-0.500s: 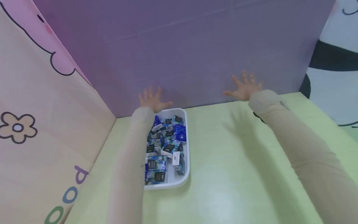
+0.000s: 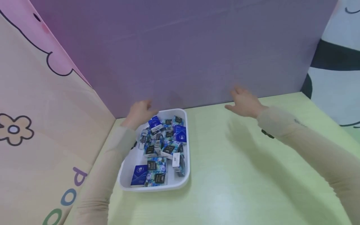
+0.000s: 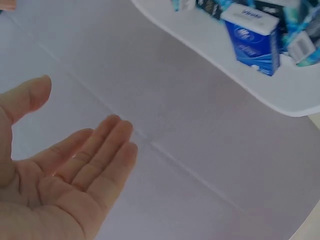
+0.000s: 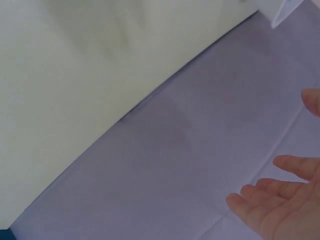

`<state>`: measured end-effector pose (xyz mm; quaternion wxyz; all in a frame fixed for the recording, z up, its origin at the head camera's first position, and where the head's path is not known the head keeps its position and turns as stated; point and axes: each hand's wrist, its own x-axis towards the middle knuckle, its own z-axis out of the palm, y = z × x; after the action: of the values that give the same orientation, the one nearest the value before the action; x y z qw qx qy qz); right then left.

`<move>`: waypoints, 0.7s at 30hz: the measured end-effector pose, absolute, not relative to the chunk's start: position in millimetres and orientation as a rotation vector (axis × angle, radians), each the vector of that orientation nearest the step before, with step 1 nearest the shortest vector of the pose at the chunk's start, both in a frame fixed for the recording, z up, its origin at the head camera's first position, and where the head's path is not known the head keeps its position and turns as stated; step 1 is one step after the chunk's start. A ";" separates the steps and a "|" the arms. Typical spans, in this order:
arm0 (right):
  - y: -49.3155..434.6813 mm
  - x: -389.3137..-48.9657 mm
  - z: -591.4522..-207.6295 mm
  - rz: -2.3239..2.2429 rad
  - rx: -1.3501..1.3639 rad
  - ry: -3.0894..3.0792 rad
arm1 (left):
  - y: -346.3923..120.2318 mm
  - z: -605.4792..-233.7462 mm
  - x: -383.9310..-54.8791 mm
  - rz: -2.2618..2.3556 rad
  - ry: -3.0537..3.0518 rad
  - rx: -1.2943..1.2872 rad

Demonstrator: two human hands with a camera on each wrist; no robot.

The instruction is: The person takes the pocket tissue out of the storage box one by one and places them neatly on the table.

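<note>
My left hand [image 2: 139, 113] hovers over the far left corner of a white plastic bin [image 2: 187, 156], its fingers loosely extended and holding nothing. In the left wrist view that hand [image 3: 75, 180] shows an open palm, thumb apart from the fingers. Inside the bin lie many small boxes: floral blue-green ones with dark labels [image 2: 156, 164] and plain dark-blue ones [image 2: 139, 175]. To the right, my right hand [image 2: 245, 101] is held above the table near the back wall, empty. Its fingers [image 4: 245, 205] look relaxed and slightly bent in the right wrist view.
A pale green-yellow table [image 2: 219, 175] carries the bin on its left side. Behind it rises a purple-grey wall panel [image 2: 182, 56]. A cream panel with a flower and letters [image 2: 42, 125] stands along the left, a panda-patterned one [image 2: 337, 84] at the right.
Both hands have gone from spread fingers to more relaxed ones. My left hand has shifted left and slightly down, uncovering more of the bin; the right hand has dropped a little.
</note>
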<state>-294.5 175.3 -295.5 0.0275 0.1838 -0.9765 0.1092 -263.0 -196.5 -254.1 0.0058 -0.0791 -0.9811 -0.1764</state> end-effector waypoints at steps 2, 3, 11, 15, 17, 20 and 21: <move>172.2 -286.1 -300.7 0.370 0.588 -2.996 | -203.2 -260.4 -252.0 -0.531 -3.039 -0.267; 171.0 -281.8 -302.7 0.392 0.593 -2.997 | -206.8 -263.9 -247.6 -0.522 -3.023 -0.280; 167.7 -254.5 -320.2 0.506 0.631 -2.960 | -234.1 -284.6 -226.9 -0.509 -3.036 -0.266; 162.4 -244.0 -328.1 0.537 0.658 -2.945 | -245.2 -291.6 -227.7 -0.467 -3.106 -0.208; 158.4 -240.0 -330.7 0.552 0.675 -2.943 | -252.5 -296.2 -231.4 -0.448 -3.133 -0.180; 151.0 -235.4 -332.4 0.582 0.732 -2.930 | -264.9 -302.6 -238.0 -0.442 -3.174 -0.138; 148.5 -234.4 -332.6 0.592 0.753 -2.923 | -269.1 -304.8 -239.7 -0.438 -3.189 -0.123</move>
<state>-234.4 148.5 -332.6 0.0330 0.2447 -0.9498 0.1924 -239.7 -269.1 -304.8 -0.0400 -0.0382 -0.9892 -0.1357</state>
